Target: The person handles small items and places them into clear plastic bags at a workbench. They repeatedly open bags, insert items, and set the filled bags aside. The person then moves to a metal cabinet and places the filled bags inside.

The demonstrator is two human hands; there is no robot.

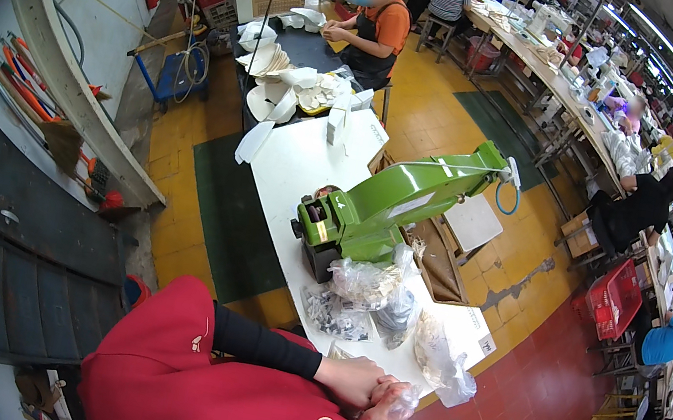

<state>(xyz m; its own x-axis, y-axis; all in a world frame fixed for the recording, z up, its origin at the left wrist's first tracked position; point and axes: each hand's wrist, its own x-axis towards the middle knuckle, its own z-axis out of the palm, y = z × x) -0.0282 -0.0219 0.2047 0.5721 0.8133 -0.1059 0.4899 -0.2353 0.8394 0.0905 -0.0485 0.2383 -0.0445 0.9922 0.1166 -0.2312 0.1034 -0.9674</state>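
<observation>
My two hands meet in front of my red apron, by the near edge of a white table (275, 188). The fingers of my left hand (350, 380), which reaches in from a black sleeve, are closed against my right hand. My right hand (378, 415) is curled round a small clear plastic bag (407, 401); its contents are too small to tell. Just beyond my hands lie several clear bags of small pieces, among them a bag of pale pieces (439, 354) and a bag of dark and white pieces (336, 315). Behind them stands a green sewing-type machine (411, 194).
A brown open box (445, 270) sits beside the machine. Beyond the table a person in orange (393, 27) works at a dark table heaped with pale pieces (268, 61). A dark cabinet (15, 243) stands at my left. Workbenches and a red crate (615, 293) line the right.
</observation>
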